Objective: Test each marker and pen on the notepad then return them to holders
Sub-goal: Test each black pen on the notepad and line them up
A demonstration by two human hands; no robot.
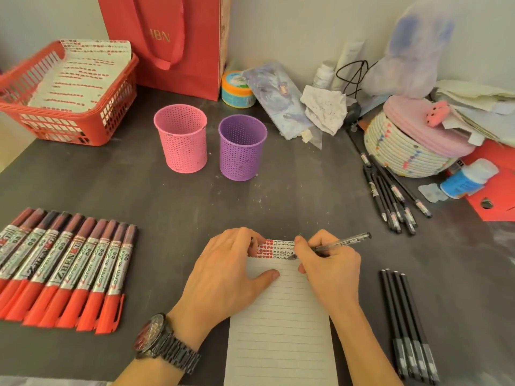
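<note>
A lined notepad (281, 324) lies at the front centre of the dark desk, its top rows filled with red and black test marks. My left hand (228, 274) rests flat on the pad's upper left. My right hand (328, 268) grips a black pen (342, 243) with its tip on the pad's top right. Several red markers (64, 268) lie in a row at the left. More black pens (409, 327) lie at the front right, and another bunch of black pens (390, 199) lies farther back. An empty pink holder (182, 139) and an empty purple holder (242, 147) stand behind the pad.
A red basket (69, 107) with paper sits at the back left, a red bag (178, 43) behind the holders. Clutter fills the back right: a round tin (237, 90), a woven basket (404, 151), a blue-labelled bottle (468, 179) and papers.
</note>
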